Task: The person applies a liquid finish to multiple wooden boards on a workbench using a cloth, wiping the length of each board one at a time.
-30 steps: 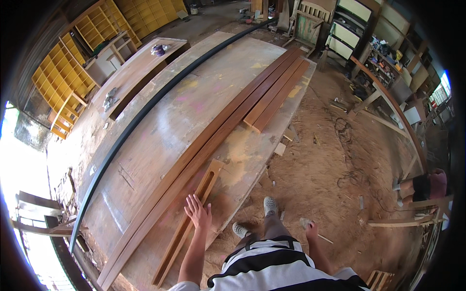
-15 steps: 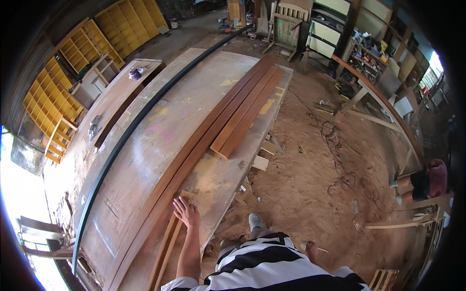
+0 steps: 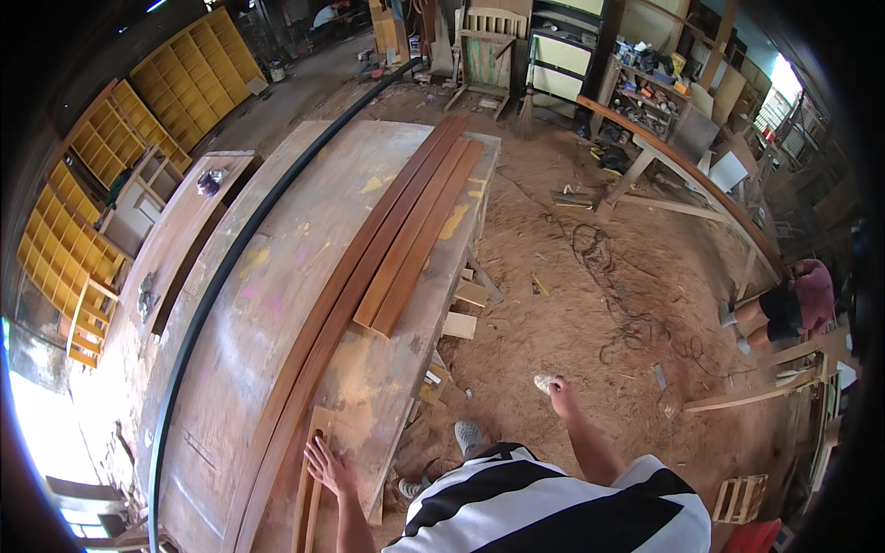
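Note:
My left hand [image 3: 329, 467] lies with its fingers spread on a short piece of narrow brown wood [image 3: 309, 502], close to the near right edge of the worktable [image 3: 230, 341]. Out over the dirt floor, to the right of the table, my right hand [image 3: 562, 398] is closed on a small pale crumpled wad [image 3: 545, 382], perhaps a rag. Beside my left hand run long reddish-brown boards [image 3: 332, 309], laid side by side along the table. Two shorter boards [image 3: 419, 249] rest against their right side.
A dark curved pipe [image 3: 217, 276] runs along the table's left part. Cables [image 3: 590, 249] tangle on the floor, and wood offcuts [image 3: 459, 324] lie by the table edge. A long board on a trestle [image 3: 682, 157] stands right. Another person [image 3: 802, 300] bends over at far right.
My right hand has swung out from beside my body over the floor, the pale wad now showing. The view has shifted, and my left hand still rests on the narrow wood.

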Motion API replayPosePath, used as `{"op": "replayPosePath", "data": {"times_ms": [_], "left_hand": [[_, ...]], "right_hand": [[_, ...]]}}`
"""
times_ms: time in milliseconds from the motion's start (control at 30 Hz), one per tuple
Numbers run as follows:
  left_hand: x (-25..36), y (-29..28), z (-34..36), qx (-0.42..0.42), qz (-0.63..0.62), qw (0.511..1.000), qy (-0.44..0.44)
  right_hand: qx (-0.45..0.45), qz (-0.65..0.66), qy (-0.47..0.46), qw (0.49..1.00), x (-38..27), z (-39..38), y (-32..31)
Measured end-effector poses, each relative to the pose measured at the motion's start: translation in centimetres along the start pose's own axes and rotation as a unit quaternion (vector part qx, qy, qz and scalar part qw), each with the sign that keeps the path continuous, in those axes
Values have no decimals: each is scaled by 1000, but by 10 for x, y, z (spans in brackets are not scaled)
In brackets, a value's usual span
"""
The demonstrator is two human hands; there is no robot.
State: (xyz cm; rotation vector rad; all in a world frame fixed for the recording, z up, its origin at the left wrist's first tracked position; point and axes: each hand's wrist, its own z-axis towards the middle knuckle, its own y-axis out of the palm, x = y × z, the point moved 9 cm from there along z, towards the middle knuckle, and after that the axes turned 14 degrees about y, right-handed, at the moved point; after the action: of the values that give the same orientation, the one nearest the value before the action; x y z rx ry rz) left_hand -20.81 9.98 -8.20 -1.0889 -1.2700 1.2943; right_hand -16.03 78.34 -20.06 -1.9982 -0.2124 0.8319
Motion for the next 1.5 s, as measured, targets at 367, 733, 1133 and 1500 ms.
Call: {"op": "replayPosePath", "data": {"times_ms": [367,733,1133,1500], "left_hand": [[-64,11,-58,10,43,995,-87],[-126,20,-106,-37,93,977,-188],[-152,1,-88,44,-93,994,-28],[-103,0,-52,35,-46,993,105]], "right_hand": [[-77,-80,143,983,164,-68,53],[-83,-36,121,989,104,-32,34],[-62,13,20,998,26,-27,11],[-109,-56,73,990,93,-36,34]]}}
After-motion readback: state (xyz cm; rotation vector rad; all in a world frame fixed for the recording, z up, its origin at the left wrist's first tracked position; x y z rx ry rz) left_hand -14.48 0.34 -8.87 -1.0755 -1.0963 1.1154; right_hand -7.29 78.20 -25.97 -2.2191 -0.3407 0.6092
